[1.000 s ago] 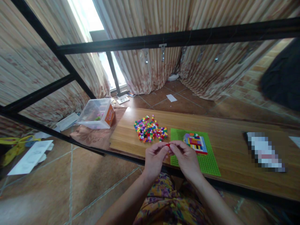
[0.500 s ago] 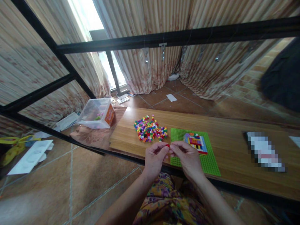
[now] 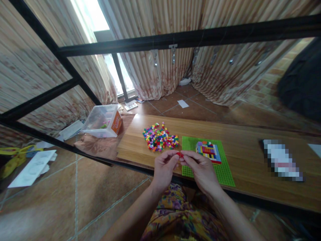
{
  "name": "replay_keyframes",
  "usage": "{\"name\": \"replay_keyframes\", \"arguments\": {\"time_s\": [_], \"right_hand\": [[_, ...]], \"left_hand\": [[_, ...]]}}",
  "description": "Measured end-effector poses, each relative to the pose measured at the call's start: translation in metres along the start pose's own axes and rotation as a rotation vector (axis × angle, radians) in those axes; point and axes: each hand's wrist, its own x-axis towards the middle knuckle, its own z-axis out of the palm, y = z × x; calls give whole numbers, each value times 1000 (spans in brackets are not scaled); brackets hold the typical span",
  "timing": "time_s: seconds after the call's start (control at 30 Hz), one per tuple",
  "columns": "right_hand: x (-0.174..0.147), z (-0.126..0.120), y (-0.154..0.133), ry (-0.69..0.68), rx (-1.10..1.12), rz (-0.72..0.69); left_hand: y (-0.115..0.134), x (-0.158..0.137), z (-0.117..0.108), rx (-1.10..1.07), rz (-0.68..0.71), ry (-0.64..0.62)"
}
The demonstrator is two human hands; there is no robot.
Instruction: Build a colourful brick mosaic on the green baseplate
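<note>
In the view from my head, a long wooden board (image 3: 245,150) is stretching in front of me toward the right. On it, a pile of small coloured bricks (image 3: 159,138) is lying on the left part, and just to the right a green studded baseplate (image 3: 223,172) is lying flat. A colourful brick build (image 3: 210,152) is sitting on this baseplate. Farther right, a dark-edged object (image 3: 282,160) is resting, too blurred for me to name. Near the left end, a clear plastic box (image 3: 96,122) is standing on a brown cloth (image 3: 97,146). Black bars (image 3: 200,38) are crossing the room, and behind them patterned curtains (image 3: 170,20) are hanging down to the tiled floor (image 3: 100,187).

My left hand (image 3: 163,168) and my right hand (image 3: 202,169) are meeting near the pile and the left edge of the baseplate. Both are making a narrow pinch, and between the fingertips they are holding something small and red (image 3: 180,154). I cannot tell whether it is one brick or two.
</note>
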Motion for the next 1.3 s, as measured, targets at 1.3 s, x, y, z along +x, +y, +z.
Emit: {"name": "replay_keyframes", "arguments": {"time_s": [1.3], "right_hand": [[-14, 9, -3, 150, -292, -348]], "left_hand": [[-6, -8, 14, 2, 6, 111]]}}
